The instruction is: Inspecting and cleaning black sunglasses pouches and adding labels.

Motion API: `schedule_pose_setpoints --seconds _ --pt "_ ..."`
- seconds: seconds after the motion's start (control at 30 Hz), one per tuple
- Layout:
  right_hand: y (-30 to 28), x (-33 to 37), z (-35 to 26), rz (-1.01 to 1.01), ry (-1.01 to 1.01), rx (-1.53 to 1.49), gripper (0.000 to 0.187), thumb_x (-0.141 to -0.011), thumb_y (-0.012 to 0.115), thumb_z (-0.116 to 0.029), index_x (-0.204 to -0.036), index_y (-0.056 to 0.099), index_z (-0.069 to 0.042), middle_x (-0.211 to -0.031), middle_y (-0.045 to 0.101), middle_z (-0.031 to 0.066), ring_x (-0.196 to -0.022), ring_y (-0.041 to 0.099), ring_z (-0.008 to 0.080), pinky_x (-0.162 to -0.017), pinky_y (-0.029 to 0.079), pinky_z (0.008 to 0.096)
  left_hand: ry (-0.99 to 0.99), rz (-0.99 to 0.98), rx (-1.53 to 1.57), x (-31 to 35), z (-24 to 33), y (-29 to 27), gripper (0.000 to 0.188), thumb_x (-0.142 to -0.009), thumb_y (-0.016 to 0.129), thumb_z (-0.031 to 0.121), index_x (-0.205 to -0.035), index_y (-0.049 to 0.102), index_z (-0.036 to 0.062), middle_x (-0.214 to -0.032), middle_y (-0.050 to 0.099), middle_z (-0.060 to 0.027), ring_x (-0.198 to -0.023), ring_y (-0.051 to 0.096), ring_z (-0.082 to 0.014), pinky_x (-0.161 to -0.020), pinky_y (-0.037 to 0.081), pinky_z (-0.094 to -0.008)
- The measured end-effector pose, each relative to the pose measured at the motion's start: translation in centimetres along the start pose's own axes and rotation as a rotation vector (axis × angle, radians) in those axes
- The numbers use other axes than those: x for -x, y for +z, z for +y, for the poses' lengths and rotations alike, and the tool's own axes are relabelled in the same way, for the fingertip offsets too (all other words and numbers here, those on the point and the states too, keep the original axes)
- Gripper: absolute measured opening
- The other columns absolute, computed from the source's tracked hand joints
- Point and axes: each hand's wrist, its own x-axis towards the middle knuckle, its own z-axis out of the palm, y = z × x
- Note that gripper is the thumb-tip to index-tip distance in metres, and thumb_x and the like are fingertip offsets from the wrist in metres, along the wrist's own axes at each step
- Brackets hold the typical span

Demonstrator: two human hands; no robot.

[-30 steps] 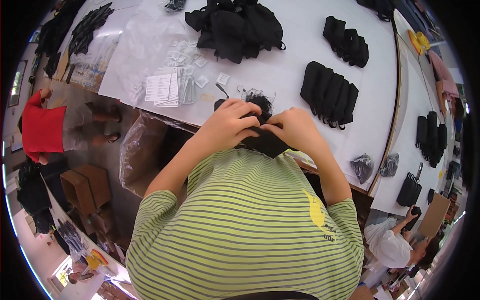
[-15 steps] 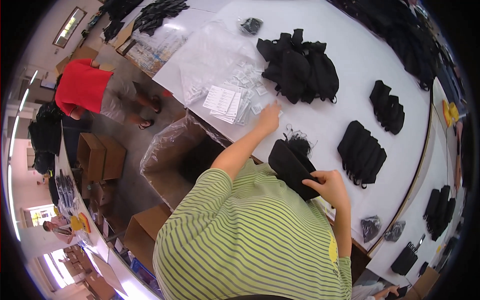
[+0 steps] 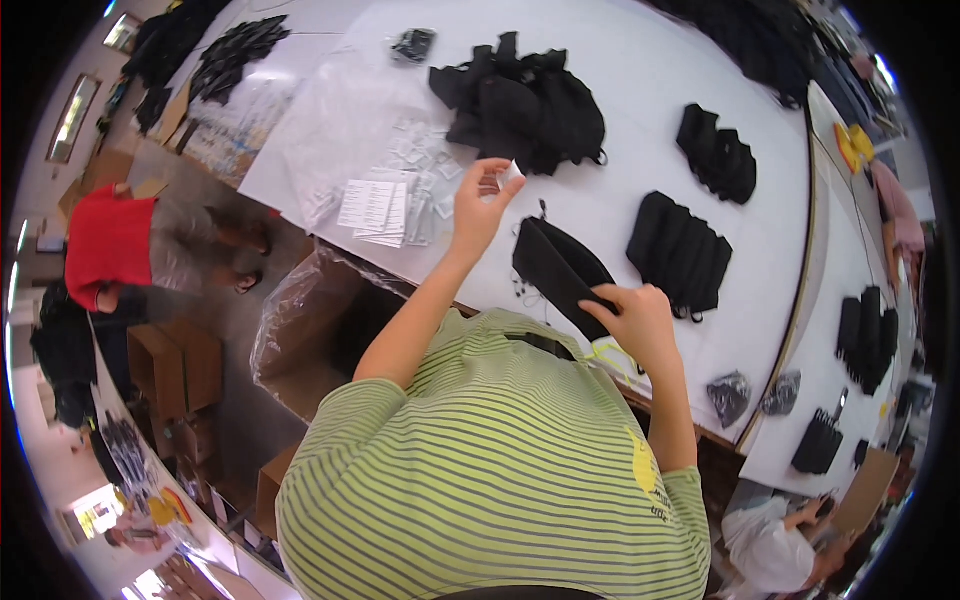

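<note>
My left hand (image 3: 484,202) is raised over the table, its thumb and fingers pinching a small white label (image 3: 511,176). In my right hand (image 3: 636,322) is the near end of a long, flat black fabric piece (image 3: 562,268), tilted in front of my body; its exact kind I cannot make out. Thin dark cords (image 3: 528,293) hang beside its far end. Just left of my left hand lie scattered small white labels (image 3: 418,150) and a stack of printed white cards (image 3: 375,208). Beyond that hand rests a heap of black fabric items (image 3: 525,105).
Two bundles of black fabric items, one nearer (image 3: 680,250) and one farther (image 3: 717,155), lie on the white table (image 3: 610,50) to the right. Small bagged black items (image 3: 729,397) sit by its near edge. An open, plastic-lined carton (image 3: 290,330) stands at left. A person in red (image 3: 110,245) is beyond.
My left hand has risen off the table with a white label between its fingers. The black fabric piece has shifted in my right hand. The whole view has turned slightly.
</note>
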Motion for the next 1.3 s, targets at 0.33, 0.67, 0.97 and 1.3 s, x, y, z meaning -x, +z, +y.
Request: schedule_pose_setpoints --seconds 0.33,0.67,0.97,1.3 --pt "0.5 -1.4 -0.5 0.162 -0.145 0.072 0.018 -0.072 0.072 -0.027 -0.08 0.071 -0.011 -0.051 0.055 0.0085 -0.043 0.051 0.025 -0.045 0.039 0.0319 0.415 -0.449 -0.54 3.5 7.0 -1.1 0.038 -0.073 0.072 0.035 -0.103 0.063 0.0129 -0.119 0.05 -0.0069 -0.119 0.035 -0.0289 -0.101 0.023 -0.0448" --pt "1.1 -1.3 -2.5 0.481 -0.037 -0.345 0.015 -0.08 0.068 -0.021 -0.092 0.07 -0.012 -0.045 0.045 0.0027 -0.039 0.037 0.0108 -0.042 0.029 0.0249 -0.61 -0.203 0.859 6.1 4.6 1.0 0.035 -0.079 0.069 0.008 -0.11 0.054 0.0003 -0.103 0.062 -0.0076 -0.1 0.059 -0.0182 -0.088 0.046 -0.0323" --pt "2.0 -1.0 -2.4 0.575 0.288 -0.837 0.019 -0.093 0.054 -0.02 -0.1 0.066 -0.008 -0.045 0.037 -0.0069 -0.044 0.024 0.0003 -0.042 0.016 0.0216 -0.623 -0.066 0.879 5.3 7.7 1.7 0.036 -0.078 0.068 0.006 -0.111 0.054 0.0032 -0.104 0.061 -0.0066 -0.097 0.059 -0.0188 -0.089 0.046 -0.0326" --pt "2.1 0.2 -1.7 0.303 0.084 -0.864 0.032 -0.078 0.064 -0.007 -0.11 0.06 -0.006 -0.058 0.044 -0.0038 -0.053 0.04 0.0037 -0.054 0.033 0.019 -0.61 -0.022 0.886 4.2 7.0 1.0 0.038 -0.079 0.065 0.004 -0.115 0.053 0.0043 -0.108 0.06 -0.008 -0.099 0.059 -0.0216 -0.088 0.048 -0.0338"
